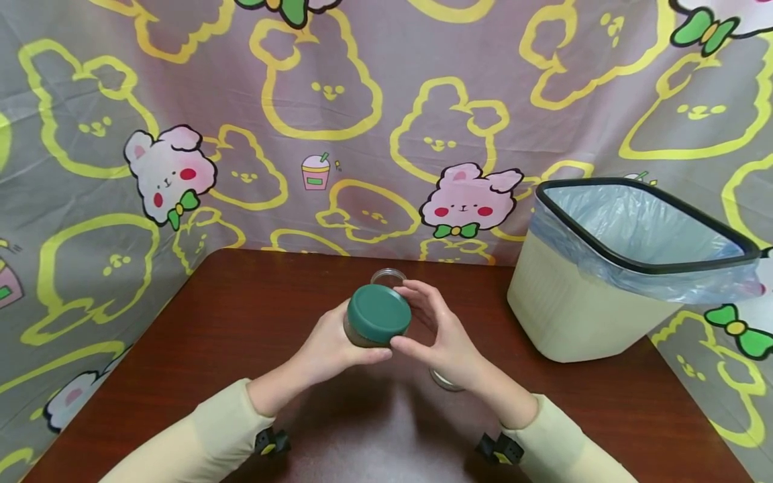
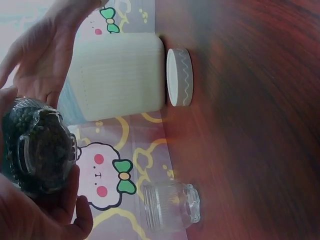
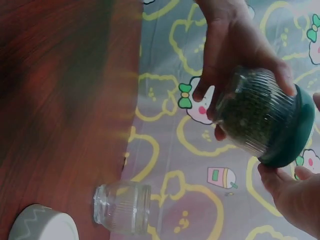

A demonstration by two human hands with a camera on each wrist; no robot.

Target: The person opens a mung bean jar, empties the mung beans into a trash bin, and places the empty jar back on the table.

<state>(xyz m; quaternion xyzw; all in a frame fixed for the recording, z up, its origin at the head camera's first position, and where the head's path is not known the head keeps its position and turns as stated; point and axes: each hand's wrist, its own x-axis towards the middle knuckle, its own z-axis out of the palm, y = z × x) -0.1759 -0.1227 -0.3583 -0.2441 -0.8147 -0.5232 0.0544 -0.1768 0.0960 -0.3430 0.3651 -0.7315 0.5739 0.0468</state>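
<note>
My left hand (image 1: 332, 342) grips a ribbed glass jar (image 3: 250, 112) round its side. The jar is tilted, held above the table, and filled with dark green bits. A green lid (image 1: 379, 312) covers its mouth. At the lid's right side, my right hand (image 1: 443, 339) curves its thumb and fingers about the edge, with a gap at the palm. Its fingertips (image 3: 267, 172) meet the lid's rim in the right wrist view. In the left wrist view the jar's glass base (image 2: 50, 145) faces the camera.
An empty clear glass jar (image 2: 170, 205) stands on the brown table (image 1: 241, 295) behind the hands. A pale lid with a zigzag band (image 2: 181, 77) lies near my right wrist, partly hidden in the head view. A lined cream bin (image 1: 580, 295) stands at the right.
</note>
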